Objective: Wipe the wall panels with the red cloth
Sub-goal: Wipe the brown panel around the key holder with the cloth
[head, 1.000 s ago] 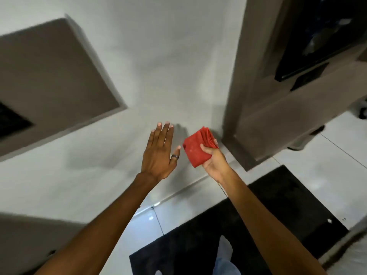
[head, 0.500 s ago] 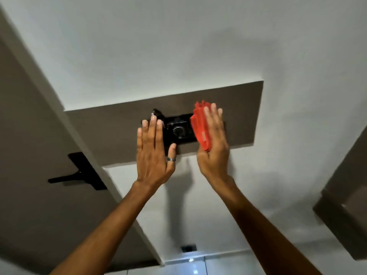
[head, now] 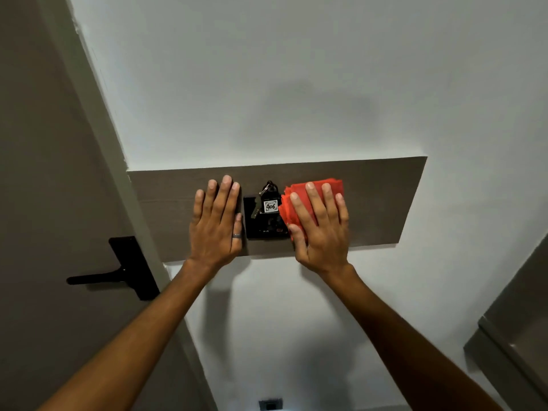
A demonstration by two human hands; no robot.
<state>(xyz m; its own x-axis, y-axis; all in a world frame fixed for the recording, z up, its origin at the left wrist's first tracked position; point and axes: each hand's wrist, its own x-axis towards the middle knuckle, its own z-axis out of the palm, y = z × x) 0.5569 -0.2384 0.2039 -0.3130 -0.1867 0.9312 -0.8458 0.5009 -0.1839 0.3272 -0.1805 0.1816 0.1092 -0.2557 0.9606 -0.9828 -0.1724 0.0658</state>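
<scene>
A brown wall panel (head: 382, 200) runs across the white wall at chest height. My right hand (head: 321, 229) lies flat on it, pressing the folded red cloth (head: 299, 200) against the panel just right of the black key-card holder (head: 267, 223). A key bunch with a tag marked 406 (head: 270, 206) hangs in that holder. My left hand (head: 216, 223) rests flat and bare on the panel left of the holder, fingers together, a ring on the thumb.
A brown door with a black lever handle (head: 118, 272) stands at the left. A grey cabinet edge (head: 516, 330) juts in at the lower right. A small dark socket (head: 270, 404) sits low on the wall.
The view has swung up from the floor area to the panel. Both hands have come to rest flat on it, and the cloth, held edge-on before, now lies spread under my right palm.
</scene>
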